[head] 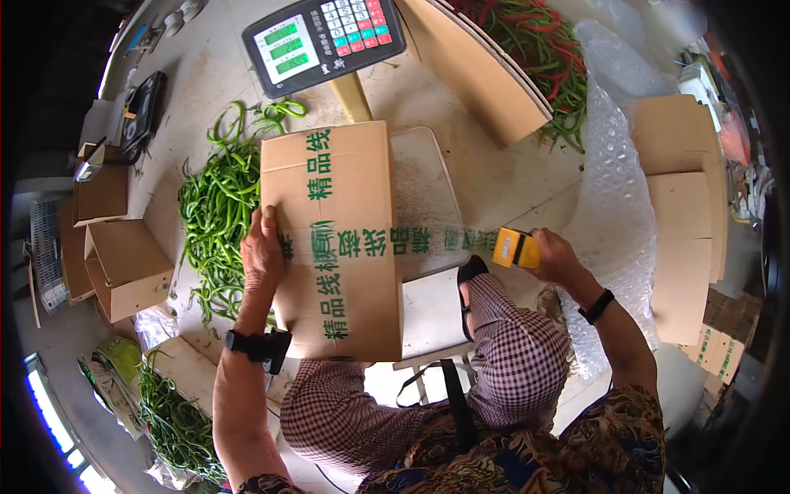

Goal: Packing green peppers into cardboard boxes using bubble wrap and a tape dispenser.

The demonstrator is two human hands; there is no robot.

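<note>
A closed cardboard box [364, 296] with green printed writing rests on the pan of a platform scale [432, 204]. Against its left edge presses my left hand [262, 250], thumb on top. My right hand [549, 256] grips a yellow tape dispenser [515, 248] to the right of the box. Clear packing tape with green print [460, 239] stretches from the dispenser to the box and lies across its top. Above the box stands the scale's display [324, 43], its digits lit green.
Green chili peppers [219, 228] are heaped left of the box. Red and green peppers [543, 55] lie behind flattened cardboard [475, 68]. Bubble wrap [617, 204] and cardboard sheets [679, 247] lie at the right. Open cartons [129, 265] and another green pepper pile [176, 414] are at left.
</note>
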